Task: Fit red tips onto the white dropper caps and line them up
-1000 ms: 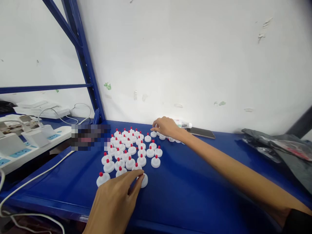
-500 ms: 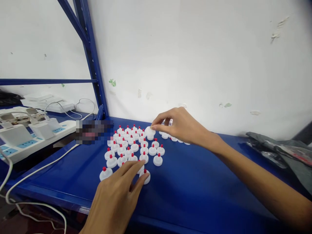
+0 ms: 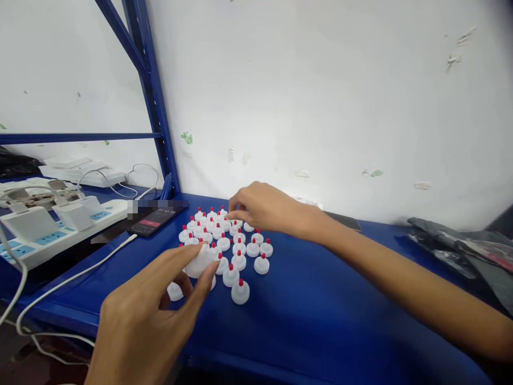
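White nozzle caps with small red tips [image 3: 240, 292] stand in a cluster of several on the blue table. At the cluster's near left, my left hand [image 3: 148, 305] grips a white cap [image 3: 197, 263] between its thumb and fingers. That cap is blurred, and no red tip shows on it. My right hand [image 3: 262, 208] reaches over the back of the cluster, thumb and fingertips pinched together by the caps there. Whatever is between those fingertips is too small or hidden to make out.
On the left a phone [image 3: 154, 218] lies plugged into a white cable [image 3: 76, 280], beside a power strip [image 3: 76, 230] full of chargers. A blue rack post [image 3: 158, 101] rises behind. Dark plastic bags [image 3: 452, 248] lie at the right, against the wall.
My right hand has moved left, and the white cap it pinched is no longer seen there. My left hand has shifted left and now holds a white cap above the others.
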Tool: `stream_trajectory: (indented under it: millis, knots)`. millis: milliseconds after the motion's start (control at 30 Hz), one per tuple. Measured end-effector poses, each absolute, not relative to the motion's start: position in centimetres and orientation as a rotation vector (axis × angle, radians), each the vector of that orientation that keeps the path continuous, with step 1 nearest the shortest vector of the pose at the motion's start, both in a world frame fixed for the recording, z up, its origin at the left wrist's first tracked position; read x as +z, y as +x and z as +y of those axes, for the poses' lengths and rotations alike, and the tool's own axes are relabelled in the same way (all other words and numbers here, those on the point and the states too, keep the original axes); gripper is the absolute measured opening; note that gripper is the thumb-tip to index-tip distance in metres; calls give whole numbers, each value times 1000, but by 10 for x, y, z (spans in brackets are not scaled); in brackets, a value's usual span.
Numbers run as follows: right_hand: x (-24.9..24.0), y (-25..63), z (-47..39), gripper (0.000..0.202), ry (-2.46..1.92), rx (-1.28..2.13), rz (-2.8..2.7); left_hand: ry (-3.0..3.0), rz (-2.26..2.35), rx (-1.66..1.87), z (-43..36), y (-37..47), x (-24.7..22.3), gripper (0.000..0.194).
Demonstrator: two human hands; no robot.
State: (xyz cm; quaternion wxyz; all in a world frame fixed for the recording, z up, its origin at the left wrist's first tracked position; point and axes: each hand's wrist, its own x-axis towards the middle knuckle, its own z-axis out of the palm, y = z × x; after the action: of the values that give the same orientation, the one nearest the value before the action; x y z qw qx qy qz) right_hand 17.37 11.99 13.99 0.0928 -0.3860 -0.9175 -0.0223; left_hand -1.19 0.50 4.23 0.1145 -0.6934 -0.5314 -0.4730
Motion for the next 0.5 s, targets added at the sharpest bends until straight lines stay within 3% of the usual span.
stream_trajectory:
  millis: [200,400,500]
  knots:
    - [119,145,172,15,-1223,-135,-3032,-2036,-1553,-1345,4,-14,44,22]
    - [108,125,177,29,-1313,-109,-3135,-2025,-1602,-1329,2,-16,41,22]
    - [107,120,173,27,-1326,-126,-3168,-2014,-1603,-1336,1,-17,40,22]
